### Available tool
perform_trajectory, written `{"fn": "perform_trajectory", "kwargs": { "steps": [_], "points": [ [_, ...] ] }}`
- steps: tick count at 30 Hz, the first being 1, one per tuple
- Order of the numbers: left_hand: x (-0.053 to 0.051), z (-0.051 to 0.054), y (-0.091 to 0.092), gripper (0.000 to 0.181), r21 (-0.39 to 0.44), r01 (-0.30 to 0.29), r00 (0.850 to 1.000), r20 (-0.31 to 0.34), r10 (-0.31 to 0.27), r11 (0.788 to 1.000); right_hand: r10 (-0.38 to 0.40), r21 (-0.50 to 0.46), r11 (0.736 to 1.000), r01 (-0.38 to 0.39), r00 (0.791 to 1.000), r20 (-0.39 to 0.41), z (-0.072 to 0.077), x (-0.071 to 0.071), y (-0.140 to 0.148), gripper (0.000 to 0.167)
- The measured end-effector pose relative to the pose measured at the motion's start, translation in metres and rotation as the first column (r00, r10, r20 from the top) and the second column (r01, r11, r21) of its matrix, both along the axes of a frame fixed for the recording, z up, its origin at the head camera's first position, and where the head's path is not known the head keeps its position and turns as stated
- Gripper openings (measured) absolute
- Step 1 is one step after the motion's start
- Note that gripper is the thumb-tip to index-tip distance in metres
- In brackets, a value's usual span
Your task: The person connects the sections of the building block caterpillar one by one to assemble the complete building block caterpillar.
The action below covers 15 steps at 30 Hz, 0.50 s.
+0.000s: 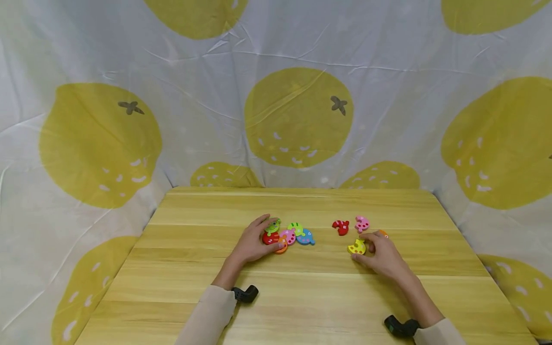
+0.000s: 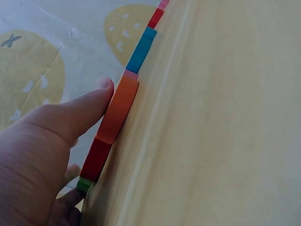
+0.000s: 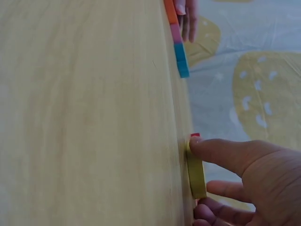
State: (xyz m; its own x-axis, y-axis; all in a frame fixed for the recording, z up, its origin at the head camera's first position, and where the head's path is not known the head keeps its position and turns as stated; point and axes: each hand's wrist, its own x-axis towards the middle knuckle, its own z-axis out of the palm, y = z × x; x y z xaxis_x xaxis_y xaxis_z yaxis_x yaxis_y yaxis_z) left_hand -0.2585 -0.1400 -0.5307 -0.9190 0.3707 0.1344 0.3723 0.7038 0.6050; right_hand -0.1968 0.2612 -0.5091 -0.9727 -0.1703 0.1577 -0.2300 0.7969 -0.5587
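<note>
In the head view, my left hand [image 1: 254, 242] spans a joined row of flat, numbered puzzle pieces on the table. Its fingers touch the green piece with a face [image 1: 272, 226]; its thumb lies on the orange piece [image 1: 281, 247]. Between these sits a red piece [image 1: 270, 238]. Pink [image 1: 289, 236], light green [image 1: 296, 229] and blue [image 1: 306, 237] pieces continue the row rightward. My right hand [image 1: 381, 256] pinches a yellow spotted puzzle piece [image 3: 196, 174] between thumb and fingers, low at the tabletop. An orange piece [image 1: 383, 234] is mostly hidden behind that hand.
Loose on the wooden table [image 1: 302, 297], a red striped piece [image 1: 341, 227] and a pink spotted piece [image 1: 362, 224] lie beyond the right hand. A lemon-patterned cloth [image 1: 207, 105] hangs behind the table and along its sides. Each wrist wears a black device.
</note>
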Motion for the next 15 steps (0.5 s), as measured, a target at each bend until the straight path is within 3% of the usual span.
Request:
{"fn": "perform_trajectory", "kwargs": {
  "steps": [15],
  "points": [
    [0.0030,0.0031,0.0012,0.075,0.000,-0.017,1.000,-0.002,0.017,1.000,-0.024,-0.052,0.998,0.025,1.000,0.020,-0.0004,-0.0032,-0.0041,0.069]
  ]
}}
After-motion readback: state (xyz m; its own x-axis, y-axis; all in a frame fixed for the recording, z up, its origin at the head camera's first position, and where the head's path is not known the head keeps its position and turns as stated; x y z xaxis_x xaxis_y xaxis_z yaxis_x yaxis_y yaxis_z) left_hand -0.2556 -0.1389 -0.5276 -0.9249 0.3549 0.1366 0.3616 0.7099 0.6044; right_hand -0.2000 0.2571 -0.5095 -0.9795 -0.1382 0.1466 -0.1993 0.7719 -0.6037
